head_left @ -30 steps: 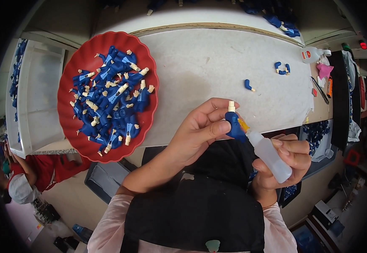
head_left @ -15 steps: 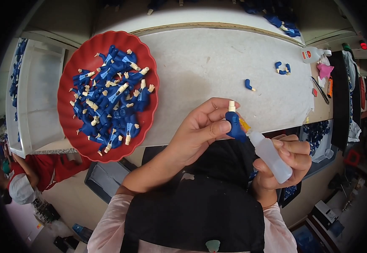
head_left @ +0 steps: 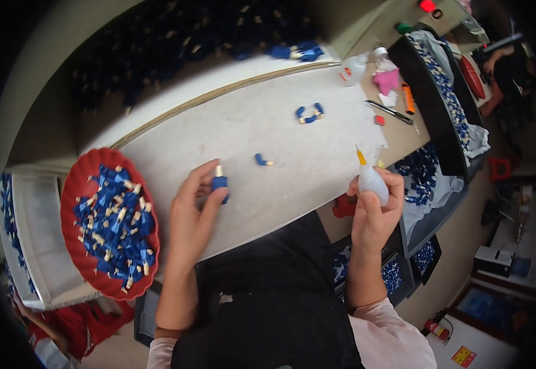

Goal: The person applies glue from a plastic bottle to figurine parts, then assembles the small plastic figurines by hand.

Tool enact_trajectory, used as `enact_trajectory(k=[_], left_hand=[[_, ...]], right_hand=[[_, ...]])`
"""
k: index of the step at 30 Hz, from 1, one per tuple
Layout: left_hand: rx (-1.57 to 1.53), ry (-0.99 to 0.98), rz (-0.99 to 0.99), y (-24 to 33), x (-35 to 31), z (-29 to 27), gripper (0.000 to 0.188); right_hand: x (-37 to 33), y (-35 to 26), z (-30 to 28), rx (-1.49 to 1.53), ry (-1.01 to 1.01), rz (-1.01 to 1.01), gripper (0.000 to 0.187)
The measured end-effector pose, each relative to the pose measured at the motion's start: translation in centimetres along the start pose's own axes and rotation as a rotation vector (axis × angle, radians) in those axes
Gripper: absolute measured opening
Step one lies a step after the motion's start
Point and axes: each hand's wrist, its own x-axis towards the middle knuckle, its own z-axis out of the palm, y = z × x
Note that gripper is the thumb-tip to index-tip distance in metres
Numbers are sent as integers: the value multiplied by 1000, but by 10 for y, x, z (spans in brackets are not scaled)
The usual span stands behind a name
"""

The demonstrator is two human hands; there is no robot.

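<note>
Between the fingers of my left hand [head_left: 191, 215] is a small blue toy figure torso [head_left: 220, 182] with a cream neck peg pointing up, held just above the white work surface [head_left: 268, 203]. My right hand [head_left: 376, 212] grips a squeeze bottle [head_left: 373, 184], translucent white, its orange needle tip [head_left: 361, 157] pointing upward. The two hands are well apart. A bent blue arm piece [head_left: 262, 160] with a cream hand lies on the surface between them. Farther back sits a small group of similar arm pieces [head_left: 310, 114].
A red scalloped bowl [head_left: 68, 215] full of blue figure parts stands at the left. Back right are a clear bottle [head_left: 353, 69], a pink cloth [head_left: 386, 81], a black pen [head_left: 391, 112] and an orange tool [head_left: 408, 98]. Beyond them, a black tray [head_left: 419, 92] holds blue parts.
My hands have moved apart. The bottle's tip has left the torso and turned upward. My left hand has carried the torso away over the surface. The view has swung rightward.
</note>
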Motion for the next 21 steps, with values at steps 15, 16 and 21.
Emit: enact_trajectory(k=[15, 16, 21], left_hand=[[741, -128, 1079, 108, 148, 202, 23], [792, -143, 1102, 108, 159, 217, 22], [799, -201, 1043, 96, 179, 253, 20]], right_hand=[[44, -3, -83, 159, 210, 113, 35], [44, -3, -84, 151, 202, 142, 35], [47, -2, -94, 149, 192, 187, 42]])
